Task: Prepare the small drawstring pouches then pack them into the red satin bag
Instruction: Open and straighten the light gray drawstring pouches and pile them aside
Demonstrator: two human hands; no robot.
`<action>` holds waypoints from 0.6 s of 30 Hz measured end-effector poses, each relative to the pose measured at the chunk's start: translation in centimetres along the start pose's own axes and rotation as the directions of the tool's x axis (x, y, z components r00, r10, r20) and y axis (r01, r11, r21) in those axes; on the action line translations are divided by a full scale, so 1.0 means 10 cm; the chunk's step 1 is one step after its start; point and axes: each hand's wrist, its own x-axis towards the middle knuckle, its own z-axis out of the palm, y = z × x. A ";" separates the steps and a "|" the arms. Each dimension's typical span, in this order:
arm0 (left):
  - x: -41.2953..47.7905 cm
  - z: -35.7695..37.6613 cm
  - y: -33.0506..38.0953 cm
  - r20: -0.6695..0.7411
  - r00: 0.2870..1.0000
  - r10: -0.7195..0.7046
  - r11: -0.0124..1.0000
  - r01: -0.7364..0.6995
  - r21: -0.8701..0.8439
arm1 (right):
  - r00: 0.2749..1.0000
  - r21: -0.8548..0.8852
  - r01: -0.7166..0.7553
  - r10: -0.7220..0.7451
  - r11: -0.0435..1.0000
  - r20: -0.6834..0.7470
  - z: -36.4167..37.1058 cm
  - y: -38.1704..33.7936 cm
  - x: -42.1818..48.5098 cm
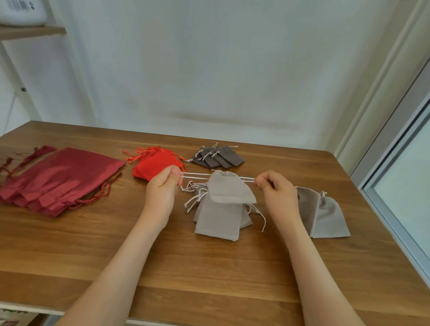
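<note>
A light grey drawstring pouch (228, 188) hangs above the table between my hands, its mouth gathered. My left hand (162, 184) pinches the white cords on its left side, and my right hand (277, 191) pinches the cords on its right; the cords are stretched taut. Under it lies a pile of light grey pouches (219, 219). More grey pouches (326, 216) lie to the right of my right hand. Dark red satin bags (57, 180) are stacked at the left. Small bright red pouches (156, 165) lie behind my left hand.
Several dark grey pouches (218, 156) lie fanned at the back of the wooden table (201, 276). A white wall stands behind the table, a window frame (414, 141) runs along the right, and a shelf (27, 31) hangs at the upper left.
</note>
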 end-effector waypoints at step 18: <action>0.10 0.41 0.43 0.406 0.767 0.497 0.590 -0.642 0.490 | 0.899 0.281 0.222 -0.307 0.934 0.311 0.21 -0.26 -0.15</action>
